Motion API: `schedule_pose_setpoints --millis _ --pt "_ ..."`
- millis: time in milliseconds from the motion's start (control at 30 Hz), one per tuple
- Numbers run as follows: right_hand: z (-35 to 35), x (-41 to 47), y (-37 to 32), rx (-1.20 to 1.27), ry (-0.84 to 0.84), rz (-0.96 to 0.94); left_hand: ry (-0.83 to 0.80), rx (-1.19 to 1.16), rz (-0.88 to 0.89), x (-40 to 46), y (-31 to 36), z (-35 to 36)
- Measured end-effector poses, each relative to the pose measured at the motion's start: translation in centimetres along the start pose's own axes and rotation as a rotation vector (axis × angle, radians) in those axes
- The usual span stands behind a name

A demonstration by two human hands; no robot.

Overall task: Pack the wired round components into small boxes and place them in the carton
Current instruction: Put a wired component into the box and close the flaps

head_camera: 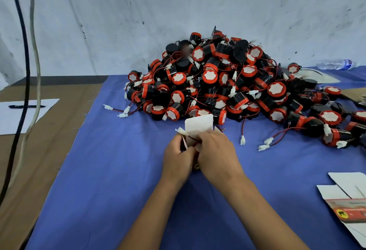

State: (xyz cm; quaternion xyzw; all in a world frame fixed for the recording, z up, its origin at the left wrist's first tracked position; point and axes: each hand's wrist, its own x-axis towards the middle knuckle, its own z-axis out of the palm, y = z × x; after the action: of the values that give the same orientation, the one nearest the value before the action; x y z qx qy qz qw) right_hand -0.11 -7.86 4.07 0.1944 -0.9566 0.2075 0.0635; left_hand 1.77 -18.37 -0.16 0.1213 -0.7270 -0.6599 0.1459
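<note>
With the left hand (177, 155) and right hand (214, 153) both clamped on the small box (198, 126) over the blue surface (118, 170), the white connector (181, 130) sticking out could snag the flap, leaving the wire pinched.

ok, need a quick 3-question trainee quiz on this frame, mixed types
1. True or false: both hands hold the small white cardboard box.
2. What sticks out at the box's left: a) white plug connector b) black pen c) clear plastic bottle?
3. Where do the flat unfolded white cartons lie, relative to the right hand?

Key: 1 true; 2 a; 3 to its right, on the blue cloth; left hand is on the box's other side.
</note>
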Motion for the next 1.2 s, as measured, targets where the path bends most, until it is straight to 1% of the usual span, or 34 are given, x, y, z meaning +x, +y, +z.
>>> schedule_pose_setpoints --millis 100,233,333,400,500,600,700,800,933,1100,1133,1200 --pt "0.4 -0.3 0.3 0.021 -0.011 -0.034 0.004 0.032 0.016 -0.2 0.3 0.1" --pt "0.2 -0.4 0.8 -0.035 -0.056 -0.081 0.002 0.056 0.023 0.0 0.0 -0.1" --pt "-0.3 -0.4 0.8 -0.026 -0.024 -0.158 -0.01 0.051 0.038 0.2 -0.2 -0.2" --pt "-0.6 -0.2 0.7 -0.045 -0.021 -0.197 0.008 0.054 0.05 0.4 -0.5 0.0" --pt "-0.7 0.1 0.4 0.003 -0.009 -0.163 0.046 0.065 0.06 0.7 -0.9 0.1" --pt "-0.3 0.4 0.7 0.068 0.057 -0.111 0.046 0.06 0.045 0.7 -1.1 0.3" --pt "0.4 0.3 1.1 -0.008 0.089 -0.085 0.044 0.035 0.028 0.7 -1.3 0.3" --pt "1.1 -0.3 1.1 -0.05 0.139 -0.108 0.047 0.035 0.026 0.7 -1.3 0.3" --pt "1.4 -0.9 0.7 -0.014 0.117 -0.123 0.043 0.016 0.036 0.6 -1.1 0.2" --pt "1.3 -1.5 0.2 -0.094 0.129 -0.113 0.013 0.013 0.046 0.4 -0.9 0.1" --pt "1.4 -1.6 0.2 -0.095 0.154 -0.12 0.014 0.013 0.047 0.4 -0.9 0.1" --pt "1.5 -1.4 0.2 -0.073 0.137 -0.09 0.014 0.012 0.044 0.4 -0.9 0.0"
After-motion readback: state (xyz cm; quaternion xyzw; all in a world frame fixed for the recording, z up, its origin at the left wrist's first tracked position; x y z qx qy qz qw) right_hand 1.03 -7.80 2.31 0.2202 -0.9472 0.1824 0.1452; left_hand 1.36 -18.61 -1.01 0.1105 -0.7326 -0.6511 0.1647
